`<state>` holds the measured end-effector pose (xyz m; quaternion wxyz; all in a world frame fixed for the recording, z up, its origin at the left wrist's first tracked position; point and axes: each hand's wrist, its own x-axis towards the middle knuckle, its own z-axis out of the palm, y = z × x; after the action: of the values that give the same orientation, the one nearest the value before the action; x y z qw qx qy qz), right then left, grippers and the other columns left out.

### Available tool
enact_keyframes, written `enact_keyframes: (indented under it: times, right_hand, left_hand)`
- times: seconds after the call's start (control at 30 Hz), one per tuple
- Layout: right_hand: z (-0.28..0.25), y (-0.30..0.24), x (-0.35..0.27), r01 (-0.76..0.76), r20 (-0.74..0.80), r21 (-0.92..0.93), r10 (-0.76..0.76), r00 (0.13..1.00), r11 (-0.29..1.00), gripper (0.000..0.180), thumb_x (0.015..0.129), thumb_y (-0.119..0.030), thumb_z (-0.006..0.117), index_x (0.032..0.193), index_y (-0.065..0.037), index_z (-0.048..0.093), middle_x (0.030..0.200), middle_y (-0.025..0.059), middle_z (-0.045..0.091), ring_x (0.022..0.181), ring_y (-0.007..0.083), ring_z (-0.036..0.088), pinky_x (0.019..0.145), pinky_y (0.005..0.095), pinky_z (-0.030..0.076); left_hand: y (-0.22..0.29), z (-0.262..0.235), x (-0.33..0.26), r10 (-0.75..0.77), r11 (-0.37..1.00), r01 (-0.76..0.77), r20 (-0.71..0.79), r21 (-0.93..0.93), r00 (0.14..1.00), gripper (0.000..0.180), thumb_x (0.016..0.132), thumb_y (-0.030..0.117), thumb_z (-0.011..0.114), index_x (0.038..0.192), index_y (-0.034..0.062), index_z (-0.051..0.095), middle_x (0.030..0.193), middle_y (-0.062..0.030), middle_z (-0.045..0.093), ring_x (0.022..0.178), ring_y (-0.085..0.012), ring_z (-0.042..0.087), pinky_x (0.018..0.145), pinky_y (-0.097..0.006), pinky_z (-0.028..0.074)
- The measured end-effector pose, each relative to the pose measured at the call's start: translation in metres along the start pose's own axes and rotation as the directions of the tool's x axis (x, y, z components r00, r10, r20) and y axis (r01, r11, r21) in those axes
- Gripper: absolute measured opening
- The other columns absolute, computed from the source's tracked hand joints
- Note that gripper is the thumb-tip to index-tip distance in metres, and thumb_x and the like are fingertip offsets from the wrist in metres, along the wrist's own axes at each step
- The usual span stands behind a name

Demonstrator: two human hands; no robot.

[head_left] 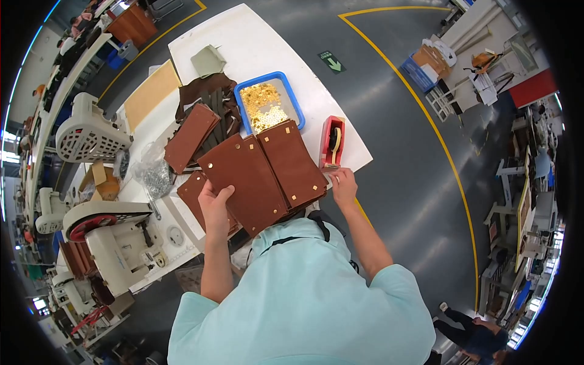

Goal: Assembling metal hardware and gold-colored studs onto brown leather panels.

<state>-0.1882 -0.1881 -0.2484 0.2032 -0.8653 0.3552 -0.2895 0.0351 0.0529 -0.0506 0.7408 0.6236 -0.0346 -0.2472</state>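
Note:
My left hand (214, 205) grips the left edge of a brown leather panel (246, 176), its thumb lying on top. Small gold metal fittings dot the panel's corners. A second brown panel (291, 159) with similar fittings lies against its right side, on a stack of like pieces. At the table's right edge stands a red tape dispenser (325, 143) with a roll of cream adhesive tape (335, 141). My right hand (345, 185) is closed in a pinch at the dispenser's near end, where the tape comes out. The tape between the fingertips is mostly hidden.
Beyond the panels sits a blue-rimmed tray (238, 103) of gold fittings. More brown pieces (191, 137) and dark straps (214, 109) are heaped to its left. A sewing machine (121, 249) and a clear plastic bag (155, 173) stand at the left.

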Motion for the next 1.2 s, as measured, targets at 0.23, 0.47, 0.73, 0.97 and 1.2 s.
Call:
enact_keyframes:
  times: [0.23,0.47,0.73,0.97,1.2]
  right_hand:
    - [0.007,-0.003,-0.008,-0.421,-0.052,0.211,0.440,0.896,0.882,0.017,0.081,-0.020,0.074,0.082,-0.005,0.067,0.081,0.0048,0.062,0.068,0.0183,0.063,0.059,0.0317,0.050]
    - [-0.011,-0.017,0.041,-0.869,0.580,0.473,0.793,0.186,-0.142,0.032,0.083,-0.040,0.070,0.077,-0.009,0.067,0.066,-0.0025,0.054,0.049,0.0074,0.047,0.045,0.0247,0.038]
    - [0.002,0.002,0.083,-0.513,0.046,0.171,0.514,0.857,0.841,0.047,0.068,-0.024,0.081,0.109,-0.006,0.067,0.085,0.0080,0.066,0.078,0.0219,0.065,0.073,0.0344,0.052]
    - [0.004,0.004,0.095,-0.589,0.212,0.205,0.552,0.806,0.781,0.028,0.072,-0.023,0.079,0.091,-0.004,0.071,0.076,0.0072,0.066,0.071,0.0202,0.065,0.068,0.0329,0.052]
    - [0.004,0.010,0.052,-0.363,0.126,0.225,0.342,0.931,0.904,0.018,0.078,-0.021,0.076,0.089,-0.007,0.073,0.083,0.0067,0.066,0.072,0.0223,0.065,0.068,0.0336,0.052]
  left_hand:
    - [-0.002,0.001,0.005,-0.025,0.999,0.024,0.042,0.021,0.999,0.030,0.082,-0.006,0.059,0.111,-0.0039,0.061,0.108,-0.0091,0.066,0.096,-0.0156,0.063,0.088,-0.030,0.049]
    - [0.000,0.010,0.001,-0.038,0.999,0.035,0.079,0.034,0.996,0.028,0.082,-0.005,0.060,0.110,-0.0044,0.062,0.103,-0.0093,0.068,0.092,-0.0152,0.063,0.086,-0.029,0.049]
    - [0.000,0.002,-0.004,-0.032,0.999,0.033,0.084,-0.013,0.996,0.030,0.082,-0.004,0.060,0.112,-0.0048,0.062,0.105,-0.0097,0.068,0.093,-0.0154,0.064,0.086,-0.029,0.049]
    - [0.002,-0.004,-0.012,-0.005,1.000,0.005,0.020,-0.009,1.000,0.029,0.082,-0.006,0.058,0.111,-0.0048,0.062,0.106,-0.0098,0.067,0.094,-0.0154,0.064,0.087,-0.029,0.049]
    - [-0.001,-0.008,-0.009,-0.002,1.000,0.002,0.035,0.003,0.999,0.029,0.082,-0.006,0.058,0.111,-0.0049,0.062,0.106,-0.0099,0.067,0.094,-0.0150,0.063,0.086,-0.029,0.049]
